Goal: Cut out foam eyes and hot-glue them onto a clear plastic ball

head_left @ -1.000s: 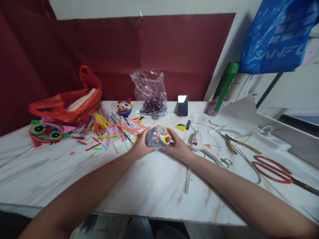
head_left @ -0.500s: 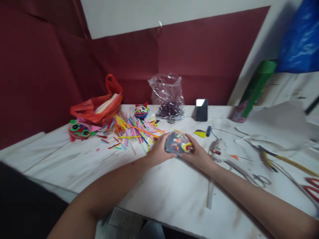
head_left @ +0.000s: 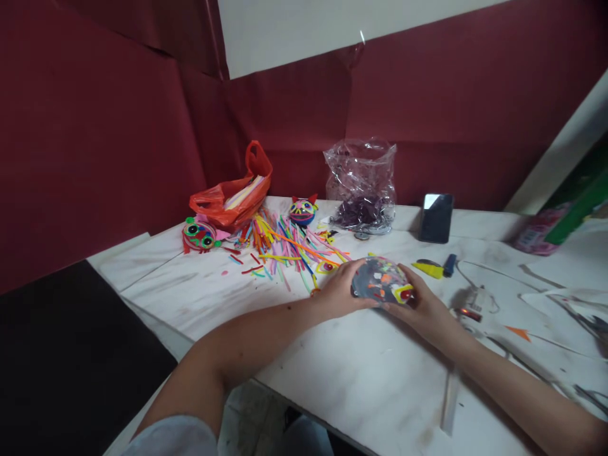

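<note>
Both my hands are wrapped round a small round craft piece (head_left: 380,284), dark grey and dotted with coloured scraps, with a yellow and red eye on its right side. My left hand (head_left: 341,291) cups its left side and my right hand (head_left: 422,304) grips its right side and underside. The piece sits just above the white table (head_left: 370,380), near its middle. A heap of coloured foam strips (head_left: 285,244) lies just left of my left hand.
A red plastic bag (head_left: 232,193), two finished animal-face crafts (head_left: 199,233) (head_left: 303,209), a clear bag of purple bits (head_left: 363,190) and a dark phone (head_left: 436,217) stand along the back. A yellow scrap and a blue lighter (head_left: 449,265) lie right of my hands. The table's left edge drops to dark floor.
My view has swung left, so everything shifted right in the picture and the tools at the right went out of sight. My hands keep their hold on the round piece.
</note>
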Demonstrator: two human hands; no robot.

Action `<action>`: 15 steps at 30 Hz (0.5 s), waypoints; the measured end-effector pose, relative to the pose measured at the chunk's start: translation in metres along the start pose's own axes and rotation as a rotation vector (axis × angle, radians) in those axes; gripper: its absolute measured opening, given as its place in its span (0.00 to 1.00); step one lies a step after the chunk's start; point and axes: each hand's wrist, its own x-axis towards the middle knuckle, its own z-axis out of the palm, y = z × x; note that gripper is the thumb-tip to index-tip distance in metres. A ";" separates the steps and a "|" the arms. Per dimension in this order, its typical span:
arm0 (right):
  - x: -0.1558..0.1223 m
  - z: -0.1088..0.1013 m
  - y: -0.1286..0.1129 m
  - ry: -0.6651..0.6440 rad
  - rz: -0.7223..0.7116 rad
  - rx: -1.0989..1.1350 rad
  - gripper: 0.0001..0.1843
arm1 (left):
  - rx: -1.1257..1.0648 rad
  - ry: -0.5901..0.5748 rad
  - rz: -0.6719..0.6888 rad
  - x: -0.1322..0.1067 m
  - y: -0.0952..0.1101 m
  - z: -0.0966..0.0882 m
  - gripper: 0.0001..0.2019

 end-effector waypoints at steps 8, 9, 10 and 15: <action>0.000 -0.005 0.011 -0.024 0.006 -0.036 0.52 | 0.021 0.024 0.007 0.002 -0.002 0.005 0.52; 0.000 -0.005 0.011 -0.027 0.008 -0.031 0.52 | 0.008 0.025 -0.001 0.003 -0.002 0.005 0.53; -0.001 -0.004 0.010 -0.025 0.010 -0.020 0.52 | -0.017 0.020 -0.011 0.003 -0.002 0.005 0.53; -0.001 0.001 -0.007 -0.008 0.037 0.169 0.52 | -0.310 -0.023 -0.136 0.005 -0.003 0.000 0.49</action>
